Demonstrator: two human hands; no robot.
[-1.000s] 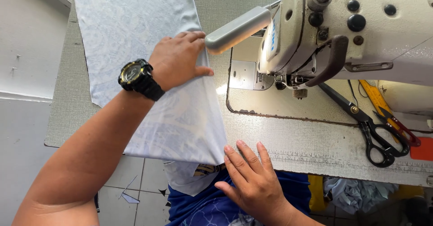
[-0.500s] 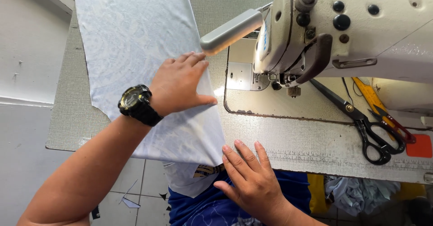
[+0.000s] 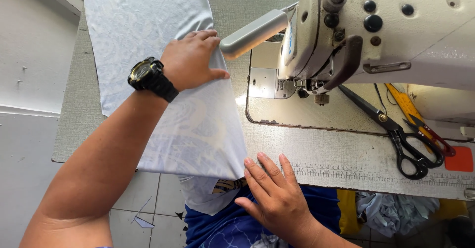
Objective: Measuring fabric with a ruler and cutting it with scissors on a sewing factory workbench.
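A long piece of pale blue patterned fabric (image 3: pixel 148 45) lies on the sewing table (image 3: pixel 336 154), its near end hanging over the front edge. My left hand (image 3: pixel 190 60), with a black watch on the wrist, presses flat on the fabric near its right edge. My right hand (image 3: pixel 274 198) rests with fingers spread at the table's front edge, touching the fabric's lower right corner. The white sewing machine (image 3: pixel 376 35) stands to the right, its needle area (image 3: pixel 316 92) apart from the fabric.
Black-handled scissors (image 3: pixel 401 139) lie on the table right of the needle, next to red-handled snips (image 3: pixel 433 134) and a yellow ruler (image 3: pixel 403 104). A metal lamp arm (image 3: pixel 252 32) juts left from the machine. Cloth scraps (image 3: pixel 396 211) sit below the table.
My left hand has slid down the fabric toward me, still pressing it flat. My right hand stays at the front edge.
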